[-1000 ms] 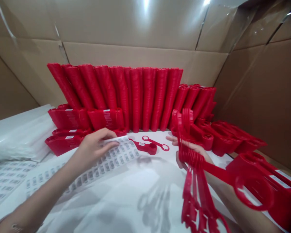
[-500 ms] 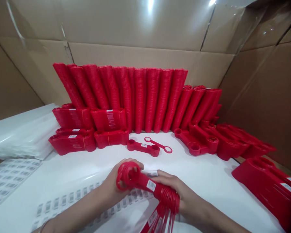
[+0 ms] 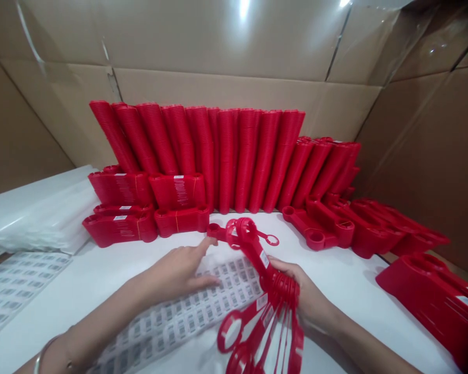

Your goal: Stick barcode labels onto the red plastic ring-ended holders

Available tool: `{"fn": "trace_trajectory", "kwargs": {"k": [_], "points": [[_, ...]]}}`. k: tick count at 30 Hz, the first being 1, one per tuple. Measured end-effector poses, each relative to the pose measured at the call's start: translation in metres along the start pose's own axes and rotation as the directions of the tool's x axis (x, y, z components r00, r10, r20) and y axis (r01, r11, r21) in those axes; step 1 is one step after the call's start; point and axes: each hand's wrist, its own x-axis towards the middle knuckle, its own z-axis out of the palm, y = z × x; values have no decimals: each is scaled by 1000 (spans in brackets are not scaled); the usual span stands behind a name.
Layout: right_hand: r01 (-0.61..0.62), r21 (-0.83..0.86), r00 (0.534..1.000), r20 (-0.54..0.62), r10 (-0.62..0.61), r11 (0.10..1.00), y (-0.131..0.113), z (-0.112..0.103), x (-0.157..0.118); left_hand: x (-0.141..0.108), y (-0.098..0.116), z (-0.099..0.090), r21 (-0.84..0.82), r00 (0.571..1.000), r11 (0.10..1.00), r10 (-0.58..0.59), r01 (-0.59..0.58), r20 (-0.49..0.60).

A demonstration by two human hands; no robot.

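Note:
My right hand [image 3: 308, 296] grips a fanned bundle of red plastic double-ring pieces [image 3: 283, 288], flat strips with a ring at each end. Some carry white barcode labels, and several hang down loosely while others point away from me. My left hand [image 3: 179, 272] is open, its index finger stretched to the left end of a small red stack [image 3: 217, 231] on the table; whether it touches cannot be made out. A single red double-ring piece [image 3: 272, 239] lies beyond, partly hidden by the bundle. Beneath my hands spreads a sheet of barcode labels [image 3: 179, 324].
Tall red stacks [image 3: 226, 161] line the back against a cardboard wall [image 3: 218, 88]. Banded bundles [image 3: 119, 228] stand at the left, more stacks [image 3: 374, 228] at the right. Clear plastic bags [image 3: 42, 213] and another label sheet [image 3: 19, 280] lie at far left.
My left hand has let go of the bundle and moved left, its fingers now spread. The bundle in my right hand has swung upward and fanned out, uncovering more of the label sheet.

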Motion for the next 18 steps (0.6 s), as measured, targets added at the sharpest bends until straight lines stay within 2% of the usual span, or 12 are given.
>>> {"fn": "trace_trajectory", "kwargs": {"k": [3,6,9,10,11,12,13,14,16,18], "points": [[-41,57,998,-41,43,998,-2,-10,1,-2,-8,-13,-120,994,988,-89,96,60],[-72,83,996,-51,77,994,-2,-18,3,-2,-12,-22,-258,976,959,-59,113,209],[-73,20,997,-31,74,997,-1,-20,5,-3,-12,-25,-285,902,954,37,96,430],[-79,5,997,-15,79,997,-1,-18,5,-4,-11,-24,-248,889,965,36,88,457],[-86,4,996,3,86,996,-1,-16,5,-4,-8,-22,-194,902,978,15,77,432],[-85,15,996,23,85,996,-1,-11,4,-4,-3,-19,-132,937,989,-13,63,349],[-76,28,996,43,75,997,-2,-6,3,-4,4,-14,-73,977,996,-35,52,211],[-61,34,997,59,59,998,-3,-1,1,-3,11,-9,-28,998,999,-32,34,49],[-5,-1,997,74,5,1000,-3,11,-3,-2,28,3,-13,982,1000,3,-5,-188],[45,-56,996,78,-41,997,-2,20,-7,-1,42,14,-90,951,994,28,-59,-309]]}}
